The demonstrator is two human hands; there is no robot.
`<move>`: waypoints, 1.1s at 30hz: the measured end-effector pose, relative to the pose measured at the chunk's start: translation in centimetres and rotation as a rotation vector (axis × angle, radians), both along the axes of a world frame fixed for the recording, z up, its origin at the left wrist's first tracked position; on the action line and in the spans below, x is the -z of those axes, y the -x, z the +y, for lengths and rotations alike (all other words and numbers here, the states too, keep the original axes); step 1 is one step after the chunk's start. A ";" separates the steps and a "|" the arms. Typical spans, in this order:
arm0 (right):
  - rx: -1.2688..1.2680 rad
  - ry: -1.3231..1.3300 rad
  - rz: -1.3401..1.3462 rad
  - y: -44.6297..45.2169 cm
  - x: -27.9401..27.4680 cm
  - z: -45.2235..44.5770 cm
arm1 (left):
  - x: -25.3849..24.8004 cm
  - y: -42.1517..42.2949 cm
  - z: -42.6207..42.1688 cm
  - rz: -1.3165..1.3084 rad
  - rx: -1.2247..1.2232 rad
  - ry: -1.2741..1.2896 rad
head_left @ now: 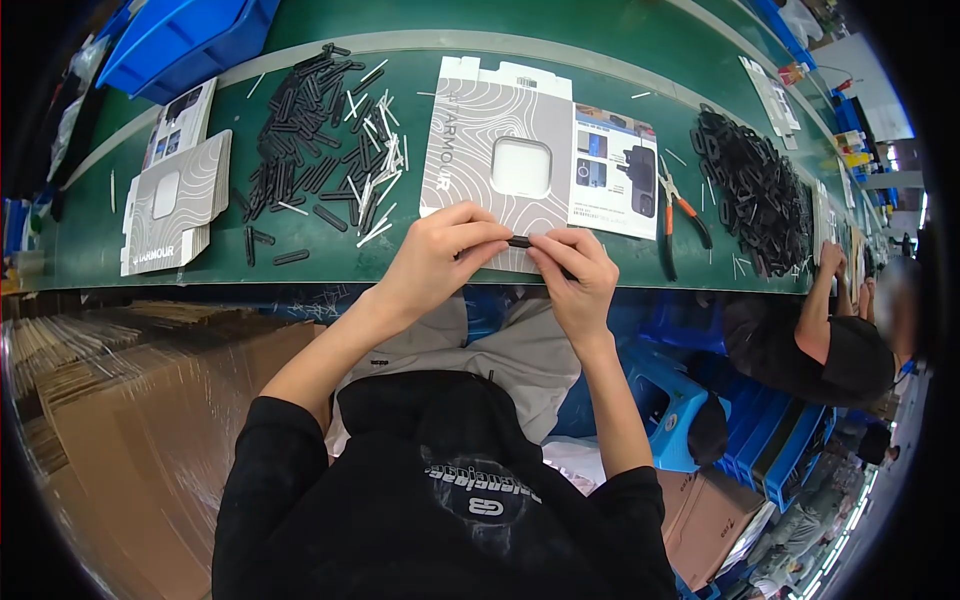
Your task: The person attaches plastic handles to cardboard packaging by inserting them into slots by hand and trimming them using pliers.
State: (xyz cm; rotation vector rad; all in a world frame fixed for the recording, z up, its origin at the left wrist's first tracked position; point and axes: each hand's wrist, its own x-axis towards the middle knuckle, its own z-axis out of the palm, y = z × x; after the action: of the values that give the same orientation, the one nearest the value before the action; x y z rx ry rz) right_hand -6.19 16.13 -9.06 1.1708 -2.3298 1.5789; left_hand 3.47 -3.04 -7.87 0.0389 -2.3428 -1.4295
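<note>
**Worktable [340,262], green and well covered**

The green worktable runs across the scene. Below its near edge, to the left, sit film-wrapped cardboard sheets [190,390]; on the right, a co-worker in black [850,350] has both arms at the table. A blue plastic bin [190,45] stands at the far left, and a blue stool [660,400] stands below the table on the near right.

In the middle lies a printed packaging card [460,130], its grey panel patterned with white contour lines around a rounded square, its right panel showing device pictures. A heap of black looped parts [750,190] spreads to the right, a looser pile of black strips [300,130] to the left. Farther left is a stack of similar cards [200,190].

The left hand [440,250] and right hand [577,275] meet over the card's near end, each pinching between thumb and forefinger. Orange-and-black pliers [671,190] lie right of the card; thin white sticks [384,130] scatter among the strips. Smallest is the black piece [518,241], held level between both hands' fingertips.
</note>
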 end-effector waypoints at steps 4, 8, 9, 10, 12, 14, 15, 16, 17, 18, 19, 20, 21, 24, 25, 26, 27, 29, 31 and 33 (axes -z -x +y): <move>0.059 -0.070 -0.040 -0.2 -0.3 -0.3 | -0.1 0.1 0.1 -0.062 -0.021 -0.011; 0.020 -0.087 0.084 0.0 -0.2 0.0 | 0.7 0.1 0.4 -0.005 -0.036 0.017; 0.024 -0.098 0.073 0.0 -0.1 0.0 | 0.8 0.1 0.4 -0.017 -0.031 0.007; 0.018 -0.105 0.092 0.2 -0.1 0.0 | 0.8 0.1 0.3 -0.030 -0.018 0.022; -0.009 -0.116 0.133 0.6 -0.1 0.0 | 0.6 0.1 0.2 -0.054 -0.005 0.055; -0.031 -0.119 0.153 1.4 -0.5 -0.3 | 0.5 0.5 0.0 -0.067 -0.007 0.073; -0.044 -0.143 0.143 1.8 -0.9 -0.3 | 0.5 0.7 0.0 -0.057 -0.007 0.089; -0.055 -0.164 0.129 2.0 -1.2 -0.3 | 0.4 0.8 0.0 -0.051 -0.005 0.108; -0.068 -0.184 0.113 2.0 -1.4 -0.3 | 0.5 0.7 0.0 -0.049 -0.002 0.128; -0.082 -0.207 0.096 1.8 -1.2 -0.3 | 0.7 0.4 0.0 -0.046 -0.001 0.145; -0.088 -0.208 0.080 1.4 -0.8 -0.3 | 0.8 -0.1 0.0 -0.063 -0.004 0.143; -0.084 -0.230 0.069 1.0 -0.5 -0.1 | 1.0 -0.5 0.1 -0.081 -0.010 0.139; -0.079 -0.252 0.068 0.8 -0.4 0.2 | 0.9 -0.6 0.4 -0.089 -0.017 0.136; -0.077 -0.259 0.151 2.9 -1.7 -0.3 | -0.2 1.2 -0.1 -0.026 -0.061 0.165; -0.068 -0.253 0.120 3.5 -2.1 -0.4 | -0.5 1.8 -0.3 0.010 -0.062 0.131; -0.061 -0.254 0.069 3.5 -2.1 -0.2 | -0.5 1.8 -0.4 0.026 -0.061 0.090; -0.053 -0.261 -0.003 2.8 -1.8 0.3 | -0.2 1.2 -0.2 0.022 -0.054 0.043; -0.036 -0.269 -0.119 1.0 -0.4 0.3 | 0.6 -0.4 -0.2 -0.024 -0.034 -0.004; -0.058 -0.240 -0.084 1.1 -0.1 -0.3 | 0.8 -0.5 -0.1 -0.031 -0.074 0.062; -0.076 -0.226 -0.005 2.0 -0.9 0.2 | 0.7 0.4 0.7 0.006 -0.116 0.115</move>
State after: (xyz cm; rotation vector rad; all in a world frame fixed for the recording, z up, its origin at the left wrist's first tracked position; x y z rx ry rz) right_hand -8.17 16.29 -8.16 1.3154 -2.5495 1.3689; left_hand 3.05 -2.31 -8.53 0.1363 -2.3724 -1.2364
